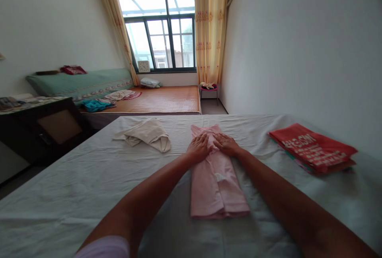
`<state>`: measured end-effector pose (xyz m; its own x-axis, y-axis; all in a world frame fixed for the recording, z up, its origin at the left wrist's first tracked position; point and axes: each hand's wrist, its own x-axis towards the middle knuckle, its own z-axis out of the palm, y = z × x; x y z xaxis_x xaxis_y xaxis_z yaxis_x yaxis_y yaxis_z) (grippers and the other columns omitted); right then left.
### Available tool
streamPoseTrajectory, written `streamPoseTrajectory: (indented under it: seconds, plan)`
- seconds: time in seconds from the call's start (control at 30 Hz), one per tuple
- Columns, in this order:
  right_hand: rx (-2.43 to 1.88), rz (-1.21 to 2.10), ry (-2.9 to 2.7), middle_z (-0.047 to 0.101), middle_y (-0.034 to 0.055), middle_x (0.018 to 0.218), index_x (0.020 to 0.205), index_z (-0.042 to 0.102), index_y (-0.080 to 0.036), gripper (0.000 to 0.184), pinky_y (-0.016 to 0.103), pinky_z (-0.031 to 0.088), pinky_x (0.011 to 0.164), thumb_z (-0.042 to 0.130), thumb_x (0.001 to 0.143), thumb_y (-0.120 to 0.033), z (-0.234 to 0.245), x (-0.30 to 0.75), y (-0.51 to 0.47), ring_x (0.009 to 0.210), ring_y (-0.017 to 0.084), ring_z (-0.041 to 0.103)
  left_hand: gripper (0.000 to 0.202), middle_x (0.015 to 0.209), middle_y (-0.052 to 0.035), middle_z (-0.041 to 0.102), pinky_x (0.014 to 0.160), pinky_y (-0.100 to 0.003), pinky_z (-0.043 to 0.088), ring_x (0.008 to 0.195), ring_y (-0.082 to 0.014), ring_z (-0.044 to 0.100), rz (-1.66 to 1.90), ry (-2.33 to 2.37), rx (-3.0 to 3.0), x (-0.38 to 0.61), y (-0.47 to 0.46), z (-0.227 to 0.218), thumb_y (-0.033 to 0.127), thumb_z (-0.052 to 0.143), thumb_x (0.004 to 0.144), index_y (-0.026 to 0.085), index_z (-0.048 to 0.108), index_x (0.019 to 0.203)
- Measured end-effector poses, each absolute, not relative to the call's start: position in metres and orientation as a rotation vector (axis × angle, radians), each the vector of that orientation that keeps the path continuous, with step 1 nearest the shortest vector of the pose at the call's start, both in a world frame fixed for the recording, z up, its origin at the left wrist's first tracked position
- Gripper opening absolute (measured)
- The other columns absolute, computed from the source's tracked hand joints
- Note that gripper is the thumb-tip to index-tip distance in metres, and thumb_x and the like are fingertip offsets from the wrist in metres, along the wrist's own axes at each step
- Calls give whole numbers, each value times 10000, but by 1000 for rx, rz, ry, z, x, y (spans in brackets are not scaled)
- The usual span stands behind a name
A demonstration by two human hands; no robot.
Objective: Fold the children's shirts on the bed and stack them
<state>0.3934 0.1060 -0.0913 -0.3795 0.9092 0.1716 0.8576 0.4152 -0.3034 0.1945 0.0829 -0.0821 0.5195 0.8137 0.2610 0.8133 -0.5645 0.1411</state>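
A pink garment [209,190], folded into a long narrow strip, lies lengthwise in front of me on the white sheet [74,182]. My left hand [198,146] rests flat on its far part, fingers stretched out. Beside it my right hand [226,144] presses on the same part from the right, its fingers also extended. Small creases show in the cloth between the two hands. A white patch is visible midway along the garment.
Left of the garment is a crumpled beige cloth [149,132]. A stack of folded clothes with a red one [313,146] on top sits at the right. Beyond are a bed with a brown mat [170,97], a dark cabinet [56,130] and a pink stool [209,88].
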Motion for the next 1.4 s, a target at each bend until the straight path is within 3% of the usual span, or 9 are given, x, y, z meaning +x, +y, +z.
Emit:
streamPoseTrajectory:
  seconds: [0.2,0.37,0.67,0.83,0.93,1.03,1.17,1.27,1.4]
  plan:
    - [-1047,498,-2488,523,57,1373,1357,484,-240,543,405,349,1065,477,820,-158,-71,424,25,1261,209,473,425,1405,-80,476,1105,-337,303,1311,-183,407,360,791,2786,122,-8,-62,196,351,946,228,469,1353]
    - [-832,522,-2651,582,23,1311,1303,550,-298,557,346,354,1075,428,819,-49,-58,443,-70,1254,165,484,447,1360,-31,534,1114,-344,278,1323,-180,398,195,569,2792,88,-61,-35,140,344,952,315,493,1336]
    - [-824,444,-2615,666,47,1185,1113,683,-275,293,361,363,1045,468,918,-230,-42,422,-96,1193,193,540,314,1244,-86,621,1048,-331,360,1193,-209,537,242,419,2799,131,-70,-24,215,465,930,266,609,1205]
    - [-852,748,-2409,720,55,909,964,723,-235,297,320,452,912,501,899,-422,-12,419,-104,890,181,646,280,1058,-82,703,939,-291,440,1008,-203,630,241,416,2499,123,-81,13,264,513,890,238,678,1114]
    - [-877,1008,-2369,681,22,756,852,717,-212,322,273,483,765,563,843,-495,4,422,-108,713,153,601,291,994,-78,717,849,-267,476,894,-189,647,148,386,2314,114,-89,33,315,509,894,205,690,1093]
    - [-918,1306,-2327,630,10,716,829,677,-172,388,235,462,628,519,860,-525,4,419,-92,651,131,545,349,920,-59,713,773,-244,484,820,-174,632,153,469,2122,109,-77,29,415,502,896,160,698,1033]
    - [-1059,1473,-1895,599,0,708,940,627,-159,464,231,467,570,520,826,-597,-13,411,-29,606,118,549,456,840,-41,684,742,-268,497,761,-158,629,509,743,1701,114,-18,3,549,563,817,147,665,1004]
    - [-1208,1343,-1637,594,-5,692,983,591,-169,464,236,476,539,519,820,-598,-27,402,31,565,113,549,466,802,-31,654,662,-253,505,686,-130,623,774,904,1439,123,40,-13,556,611,771,161,622,1018]
    - [-1425,944,-1615,593,-1,643,964,583,-162,454,234,456,486,393,884,-567,-44,392,89,509,114,517,435,761,-12,616,569,-203,471,611,-94,585,896,1075,1303,133,90,-30,530,537,836,174,560,1084]
